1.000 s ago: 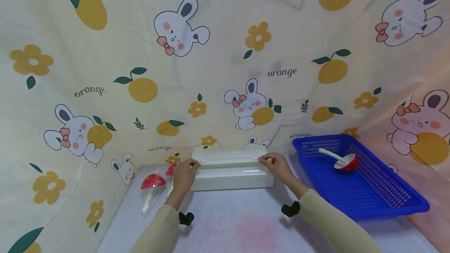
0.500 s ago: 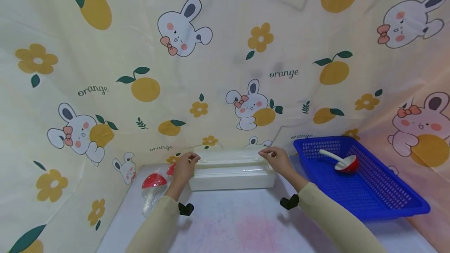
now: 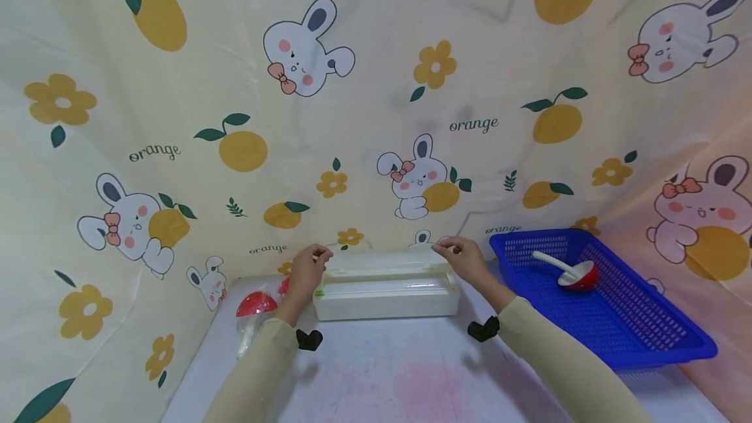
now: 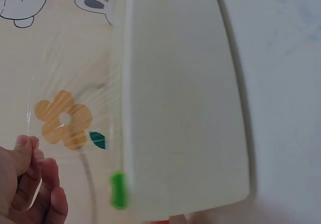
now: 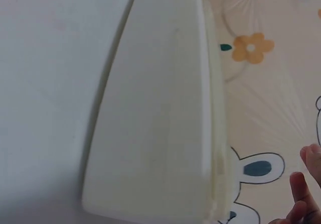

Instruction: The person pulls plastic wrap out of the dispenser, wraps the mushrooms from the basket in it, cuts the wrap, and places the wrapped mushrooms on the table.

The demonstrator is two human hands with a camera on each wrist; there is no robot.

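Observation:
A long white cling film dispenser stands on the table with the film roll showing along its top. My left hand pinches one corner of the clear cling film between thumb and forefinger, above the box's left end. Above the right end, my right hand pinches the opposite corner, though its fingertips are partly cut off in the right wrist view. Between the hands and the box the film is stretched, with fine creases fanning from each pinch. A green piece sits at the dispenser's left end.
Red-and-white ladles in clear wrapping lie left of the dispenser, partly behind my left arm. On the right, a blue plastic basket holds another red-and-white ladle. A patterned cloth hangs close behind the box.
Both hands have risen a little from the dispenser, drawing the cling film up with them. More of the roll and the box's top shows. The basket and ladles stay put.

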